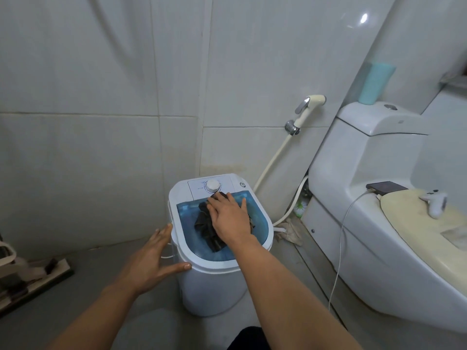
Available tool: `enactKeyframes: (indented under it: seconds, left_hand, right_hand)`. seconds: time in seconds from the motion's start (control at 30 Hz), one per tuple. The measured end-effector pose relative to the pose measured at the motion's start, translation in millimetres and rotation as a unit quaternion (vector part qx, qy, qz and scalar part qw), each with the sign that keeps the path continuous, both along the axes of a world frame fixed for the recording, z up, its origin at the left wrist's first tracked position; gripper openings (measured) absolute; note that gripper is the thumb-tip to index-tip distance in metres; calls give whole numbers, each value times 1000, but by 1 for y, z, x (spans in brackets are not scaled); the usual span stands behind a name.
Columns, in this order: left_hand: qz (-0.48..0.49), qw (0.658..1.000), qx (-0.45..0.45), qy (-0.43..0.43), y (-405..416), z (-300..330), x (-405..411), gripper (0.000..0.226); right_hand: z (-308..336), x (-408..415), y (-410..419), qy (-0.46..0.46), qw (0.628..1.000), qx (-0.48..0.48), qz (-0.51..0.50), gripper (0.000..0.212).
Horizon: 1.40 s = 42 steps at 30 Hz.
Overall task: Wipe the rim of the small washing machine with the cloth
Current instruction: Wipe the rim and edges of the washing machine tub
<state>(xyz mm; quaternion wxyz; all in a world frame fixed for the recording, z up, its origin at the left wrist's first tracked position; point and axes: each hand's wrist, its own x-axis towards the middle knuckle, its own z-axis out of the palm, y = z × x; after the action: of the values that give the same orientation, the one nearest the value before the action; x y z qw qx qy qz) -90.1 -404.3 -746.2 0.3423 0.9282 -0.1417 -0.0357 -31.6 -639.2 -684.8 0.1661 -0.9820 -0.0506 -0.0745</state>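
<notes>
Right hand [228,215] flat, fingers splayed, pinning dark cloth [207,228] on the blue lid directly beneath them; white rim [270,223] rings it, nearest just right; left hand [154,251] open, braces the washer's [214,286] left side.

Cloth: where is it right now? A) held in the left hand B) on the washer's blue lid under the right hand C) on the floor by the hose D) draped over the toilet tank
B: the dark cloth lies on the washer's blue lid, with the right hand flat on it; the left hand rests open against the washer's side.
</notes>
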Motion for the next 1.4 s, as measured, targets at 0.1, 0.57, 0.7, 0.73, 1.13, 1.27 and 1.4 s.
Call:
enactKeyframes:
  seconds: [0.1, 0.57, 0.7, 0.73, 1.13, 1.27, 1.4]
  left_hand:
    - [1, 1000, 9, 7, 0, 1, 0, 131]
    - [-2, 1000, 5, 15, 0, 5, -3, 131]
    - [-3, 1000, 7, 11, -1, 6, -5, 127]
    - [-3, 1000, 4, 11, -1, 6, -5, 127]
    - [-1, 1000, 0, 13, -2, 4, -3, 130]
    - [0, 1000, 5, 10, -3, 4, -4, 132]
    - [3, 1000, 10, 17, -5, 6, -7, 135]
  right_hand:
    - [1, 8, -22, -16, 999, 10, -31, 37]
    - [-8, -11, -26, 33, 998, -25, -57, 85]
    - [-10, -21, -5, 22, 999, -27, -39, 82]
    - [-10, -22, 0, 21, 999, -29, -31, 81]
    - [-3, -20, 4, 40, 995, -65, 58, 70]
    - [-1, -15, -31, 40, 998, -41, 4, 66]
    - [-1, -13, -65, 47, 998, -23, -45, 62]
